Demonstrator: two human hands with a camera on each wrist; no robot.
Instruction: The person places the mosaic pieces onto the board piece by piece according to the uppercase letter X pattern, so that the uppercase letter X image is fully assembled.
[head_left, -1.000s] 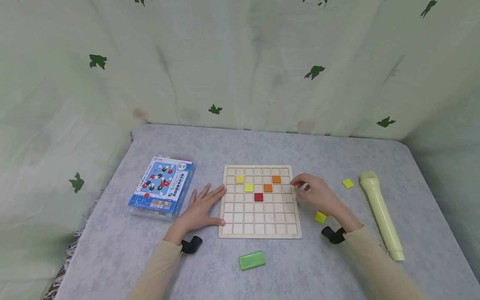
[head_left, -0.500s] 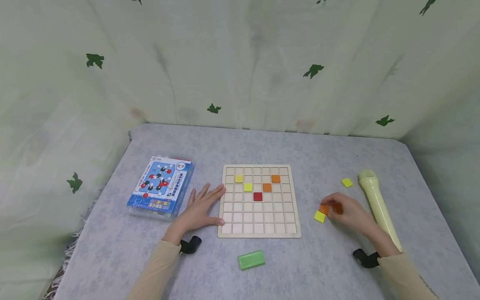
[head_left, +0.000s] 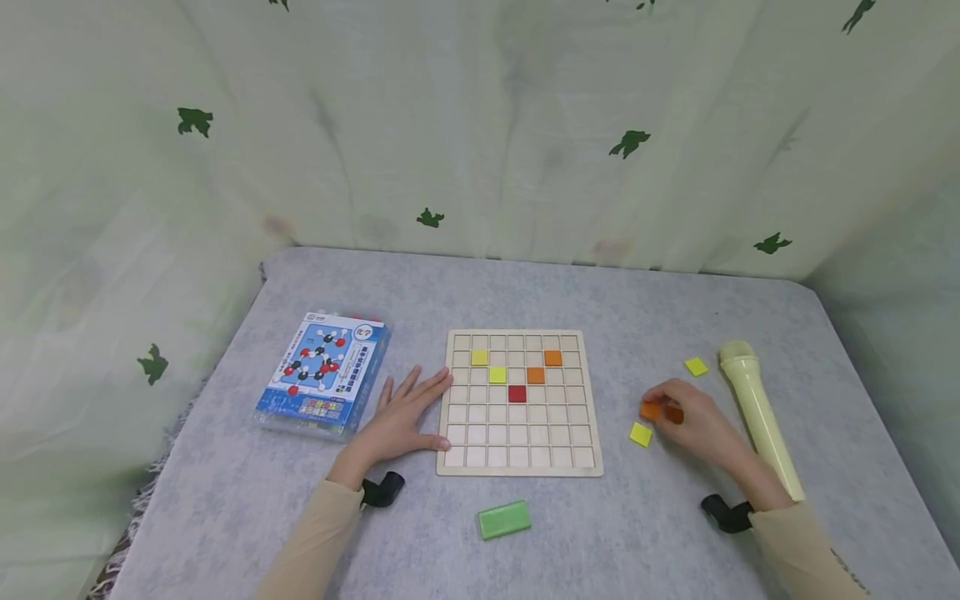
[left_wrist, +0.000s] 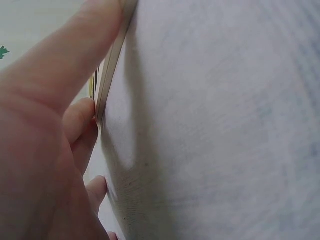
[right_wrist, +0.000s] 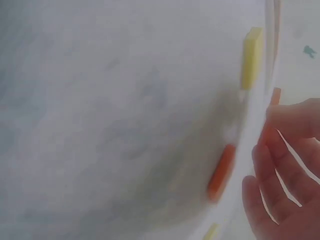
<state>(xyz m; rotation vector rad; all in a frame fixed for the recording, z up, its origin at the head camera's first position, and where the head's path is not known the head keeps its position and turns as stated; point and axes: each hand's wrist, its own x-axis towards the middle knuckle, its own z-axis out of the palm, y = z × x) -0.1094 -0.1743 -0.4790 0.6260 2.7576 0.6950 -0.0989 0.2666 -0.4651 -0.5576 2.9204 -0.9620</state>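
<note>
— Where is the orange tile (head_left: 650, 410) right now?
— It's in your right hand (head_left: 693, 421), pinched at your fingertips (head_left: 657, 397) just above the grey tablecloth (head_left: 645, 317), to the right of the wooden grid board (head_left: 520, 404). A second orange tile (head_left: 674, 414) sits under your fingers beside it; whether you grip that one too, I cannot tell. A yellow tile (head_left: 641, 434) lies just below.
— And your left hand (head_left: 401, 418)?
— Flat, fingers spread and straight, holding nothing, pressed on the cloth with its fingertips against the board's left edge.
— What else is around?
— On the board: two yellow, two orange and one red tile (head_left: 517, 393). Further out, a pale recorder (head_left: 759, 421), a green block (head_left: 504, 519), and a blue boxed molecular model kit (head_left: 325, 374).
</note>
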